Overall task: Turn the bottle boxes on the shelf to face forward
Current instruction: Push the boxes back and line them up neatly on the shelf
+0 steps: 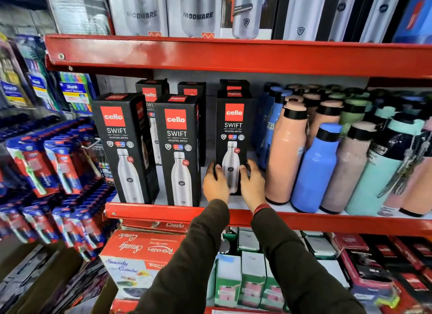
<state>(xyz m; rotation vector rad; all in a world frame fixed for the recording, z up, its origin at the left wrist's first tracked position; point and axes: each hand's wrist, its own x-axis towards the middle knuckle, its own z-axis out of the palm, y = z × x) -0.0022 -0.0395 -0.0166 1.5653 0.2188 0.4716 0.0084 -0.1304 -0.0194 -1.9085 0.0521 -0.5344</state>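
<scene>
Three black Cello Swift bottle boxes stand in the front row of the red shelf [177, 212]. The left box [121, 147] is angled slightly, showing its front and right side. The middle box [178, 150] faces forward. The right box [232, 136] faces forward and sits a little further back. My left hand [215, 185] grips its lower left side and my right hand [251, 185] grips its lower right side. More of the same boxes [152, 96] stand behind, partly hidden.
Loose bottles in peach [286, 154], blue [314, 171] and mint stand tightly to the right of the held box. Above is another red shelf [233, 56] with grey bottle boxes. Toothbrush packs hang at the left. Boxed goods fill the shelf below.
</scene>
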